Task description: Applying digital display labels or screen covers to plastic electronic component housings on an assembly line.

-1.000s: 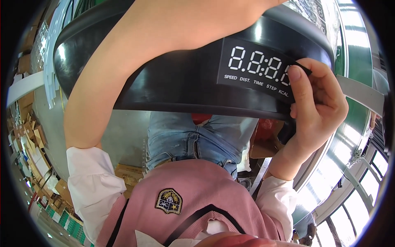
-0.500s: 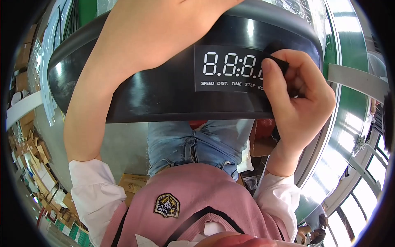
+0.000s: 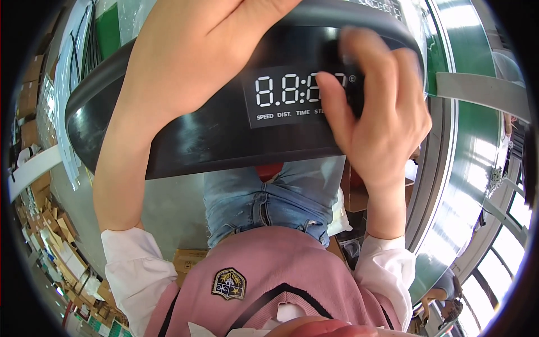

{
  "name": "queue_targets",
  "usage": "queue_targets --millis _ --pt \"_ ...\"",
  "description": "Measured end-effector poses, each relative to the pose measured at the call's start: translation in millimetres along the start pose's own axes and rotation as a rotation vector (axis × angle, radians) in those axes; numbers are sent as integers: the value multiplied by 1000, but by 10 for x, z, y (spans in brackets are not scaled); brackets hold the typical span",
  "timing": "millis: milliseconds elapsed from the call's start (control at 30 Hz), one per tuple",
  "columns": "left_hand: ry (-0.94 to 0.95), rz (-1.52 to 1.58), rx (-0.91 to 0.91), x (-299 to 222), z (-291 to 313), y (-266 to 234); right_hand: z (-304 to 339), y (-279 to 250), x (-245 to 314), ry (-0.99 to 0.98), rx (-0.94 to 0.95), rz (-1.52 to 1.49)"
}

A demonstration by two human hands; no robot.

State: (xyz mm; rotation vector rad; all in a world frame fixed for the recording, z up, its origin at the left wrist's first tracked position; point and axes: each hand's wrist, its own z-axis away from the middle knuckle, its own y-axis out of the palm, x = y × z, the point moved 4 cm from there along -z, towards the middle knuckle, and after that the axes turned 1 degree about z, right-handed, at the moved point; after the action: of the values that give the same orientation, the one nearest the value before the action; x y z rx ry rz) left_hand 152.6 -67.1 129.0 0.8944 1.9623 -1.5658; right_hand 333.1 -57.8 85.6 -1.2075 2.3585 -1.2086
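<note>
The right hand [image 3: 382,112] is blurred over the right end of the label [image 3: 281,98] — thumb and fingers parted, with a visible gap between them, and nothing clearly pinched there. The label, dark with white digits and small white lettering, runs leftward from the thumb and lies on the face of the black casing [image 3: 224,149]; its right end is partly covered by this hand. A dark patch shows just beside the fingertips, too blurred to make out. The left hand [image 3: 208,62] reaches across the casing's upper left part, up and to the left of the right hand; its fingers run out at the top edge, so whether they grip anything I cannot tell. Below both hands, past the casing's lower edge, are the person's jeans [image 3: 258,202]. To the right of the right hand stands a grey bar [image 3: 483,92], with a shiny green surface [image 3: 477,146] beyond — and far off to the left of the left hand lie cardboard boxes [image 3: 62,224].
</note>
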Motion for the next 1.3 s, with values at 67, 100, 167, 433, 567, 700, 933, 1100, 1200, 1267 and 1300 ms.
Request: queue_targets --millis 67,100,167,433,567,700,933,1100,1200,1267,1300 --pt "107 -3 -64 68 55 57 -73 -76 -114 200 29 137" --pt "163 -6 -97 47 61 62 -78 -55 -177 206 19 147" --pt "154 -28 -75 -61 38 78 -46 55 -400 175 -139 89" --pt "231 -446 -107 143 107 213 23 -267 -390 76 -190 -31" --pt "256 -612 -79 128 110 222 146 -183 -639 364 -217 -82" --pt "245 -624 -62 23 250 224 214 -66 -733 398 -171 -394" --pt "517 -638 -398 -588 750 62 424 -633 -627 514 -79 -897" --pt "762 -578 -518 -1572 1635 -116 1311 -2049 -467 212 -237 -680" --pt "792 -511 -469 -1968 1735 -210 2395 -3002 -972 259 -682 -853" --pt "855 -426 -435 -2021 1813 -318 3392 -3888 -1394 436 -799 -934" --pt "869 -394 -440 -1992 1777 -295 3975 -4355 -1436 577 -1011 -889"
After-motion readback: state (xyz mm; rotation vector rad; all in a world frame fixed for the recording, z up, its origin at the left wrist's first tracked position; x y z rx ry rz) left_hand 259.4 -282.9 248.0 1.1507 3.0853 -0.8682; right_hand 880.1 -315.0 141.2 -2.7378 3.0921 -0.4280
